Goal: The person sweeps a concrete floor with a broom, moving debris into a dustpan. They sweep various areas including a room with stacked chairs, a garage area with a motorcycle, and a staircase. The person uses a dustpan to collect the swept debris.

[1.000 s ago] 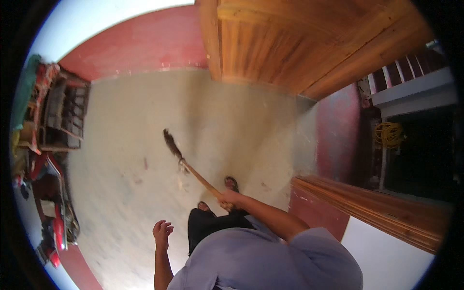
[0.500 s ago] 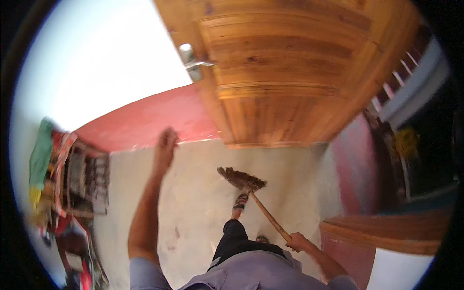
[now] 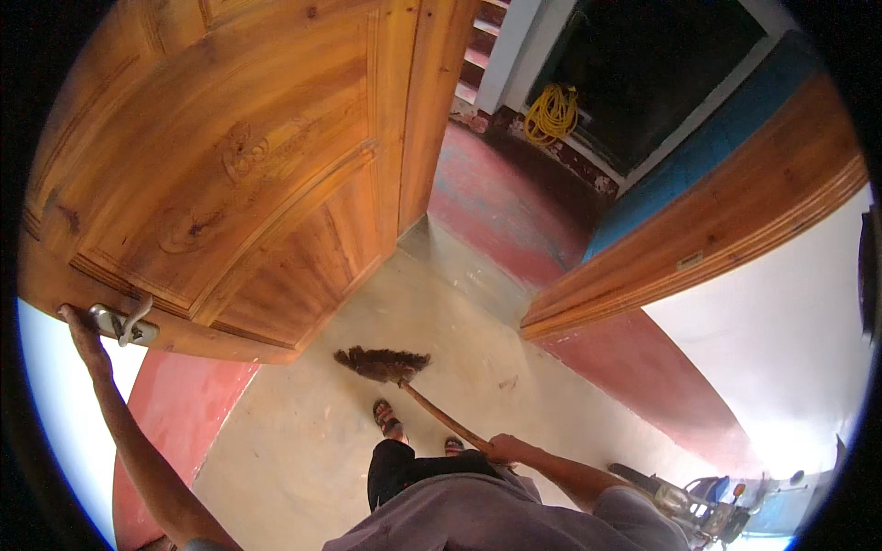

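My right hand is closed around the wooden stick of a broom, in front of my body. The broom's wide, dark brown bristle head rests on the floor just ahead of my sandalled feet. Out at the far left, my left hand grips the free edge of a wooden panelled door, right beside its metal lever handle. The door stands swung inward, and its edge partly hides my left fingers.
Right of the door is the wooden door frame, with a red and blue floor beyond it. A coiled yellow cord or hose hangs or lies by a dark opening there. At lower right a motorcycle stands near the red-and-white wall.
My view has turned to the right. My left hand, free in the air before, has taken hold of the door's edge. My right hand still grips the broom.
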Available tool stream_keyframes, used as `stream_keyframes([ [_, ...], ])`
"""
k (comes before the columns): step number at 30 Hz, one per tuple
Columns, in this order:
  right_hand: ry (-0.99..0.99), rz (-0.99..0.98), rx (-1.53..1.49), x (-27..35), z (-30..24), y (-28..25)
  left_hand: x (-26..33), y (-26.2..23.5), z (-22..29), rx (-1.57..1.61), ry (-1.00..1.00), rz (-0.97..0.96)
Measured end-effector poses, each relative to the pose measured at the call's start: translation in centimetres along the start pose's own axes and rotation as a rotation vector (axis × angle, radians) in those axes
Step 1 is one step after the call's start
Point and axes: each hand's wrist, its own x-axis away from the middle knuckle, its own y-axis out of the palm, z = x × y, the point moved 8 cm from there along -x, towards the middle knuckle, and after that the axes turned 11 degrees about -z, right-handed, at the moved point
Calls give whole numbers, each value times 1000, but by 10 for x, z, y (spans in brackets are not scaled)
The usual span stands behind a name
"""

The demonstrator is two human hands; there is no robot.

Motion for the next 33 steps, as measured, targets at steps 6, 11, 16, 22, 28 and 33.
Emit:
stream_keyframes([
  [6,-21,-7,-40,5,-40,16,-9,-36,23,-239,19,73],
  [11,-4,-51,-125,22,-59,13,14,12,58,-310,-66,12],
  [16,68,-119,-150,53,-33,17,63,97,86,-493,59,-102],
  [22,149,-114,-209,64,-57,-6,79,206,102,-401,174,-249],
  [28,122,-126,-179,43,-52,-17,125,297,111,-495,255,-351],
  [33,-98,-62,-124,16,-57,-22,151,361,137,-458,322,-529],
])
